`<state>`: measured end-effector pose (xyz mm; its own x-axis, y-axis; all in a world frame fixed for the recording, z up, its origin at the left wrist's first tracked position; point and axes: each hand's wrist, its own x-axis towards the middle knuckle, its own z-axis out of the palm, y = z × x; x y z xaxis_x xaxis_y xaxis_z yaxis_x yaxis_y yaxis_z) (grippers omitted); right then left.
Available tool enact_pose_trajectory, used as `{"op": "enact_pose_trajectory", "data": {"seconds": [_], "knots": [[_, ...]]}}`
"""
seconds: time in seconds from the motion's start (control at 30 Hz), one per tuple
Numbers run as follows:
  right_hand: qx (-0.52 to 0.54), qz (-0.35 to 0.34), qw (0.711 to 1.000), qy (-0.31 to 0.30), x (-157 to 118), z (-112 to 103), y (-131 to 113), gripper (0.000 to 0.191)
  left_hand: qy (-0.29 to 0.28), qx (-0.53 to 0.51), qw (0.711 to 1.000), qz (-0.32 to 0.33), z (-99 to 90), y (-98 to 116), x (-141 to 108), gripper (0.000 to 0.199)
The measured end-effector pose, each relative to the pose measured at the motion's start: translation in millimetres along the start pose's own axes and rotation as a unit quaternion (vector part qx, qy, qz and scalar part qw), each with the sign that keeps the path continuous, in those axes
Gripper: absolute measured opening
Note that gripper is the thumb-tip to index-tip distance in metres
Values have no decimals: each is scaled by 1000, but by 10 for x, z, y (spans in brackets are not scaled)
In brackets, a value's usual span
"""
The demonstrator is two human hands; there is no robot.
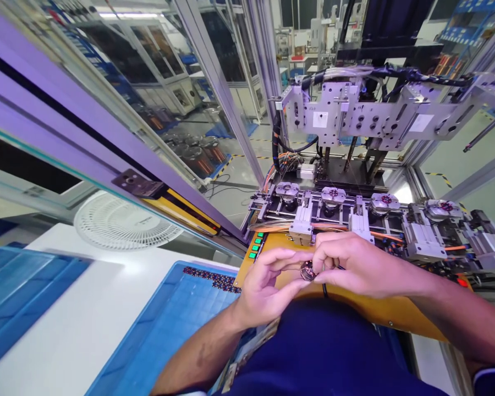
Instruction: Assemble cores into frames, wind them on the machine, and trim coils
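A small round stator point(308, 270), dark with copper-coloured windings, is held up in front of my body between both hands. My left hand point(266, 286) pinches it from the left side with thumb and fingers. From the right, my right hand point(355, 264) has its bent fingers and thumb closed at the same part, hiding some of it. Behind the hands stands a row of winding fixtures; three carry reddish cores, at the second point(333, 194), third point(384, 202) and right point(443, 209) stations. The left fixture point(289, 190) shows no reddish core.
A blue tray point(148, 319) at lower left holds rows of small dark parts point(210, 276). Green buttons point(253, 248) sit on the yellow panel point(247, 269). Beyond are a white fan point(127, 220), an aluminium frame post point(218, 82) and the machine's metal head point(363, 113).
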<state>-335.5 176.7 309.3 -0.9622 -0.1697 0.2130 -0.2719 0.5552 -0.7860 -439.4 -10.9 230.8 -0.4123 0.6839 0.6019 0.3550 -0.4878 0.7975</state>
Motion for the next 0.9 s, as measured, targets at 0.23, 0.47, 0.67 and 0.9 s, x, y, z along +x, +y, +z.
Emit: {"op": "enact_pose_trajectory", "data": {"seconds": [0.23, 0.47, 0.67, 0.9], "knots": [[-2, 19, 1000, -24, 24, -30, -24, 9, -3, 1, 1000, -15, -14, -7, -7, 66], [28, 26, 999, -22, 16, -18, -7, 9, -4, 25, 1000, -8, -29, -2, 13, 61], [76, 77, 994, -24, -14, 33, 27, 9, -42, 124, 990, 49, -51, 116, 179, 37], [135, 119, 983, -46, 5, 22, 12, 11, -49, 156, 985, 50, -30, 201, 253, 28]]}}
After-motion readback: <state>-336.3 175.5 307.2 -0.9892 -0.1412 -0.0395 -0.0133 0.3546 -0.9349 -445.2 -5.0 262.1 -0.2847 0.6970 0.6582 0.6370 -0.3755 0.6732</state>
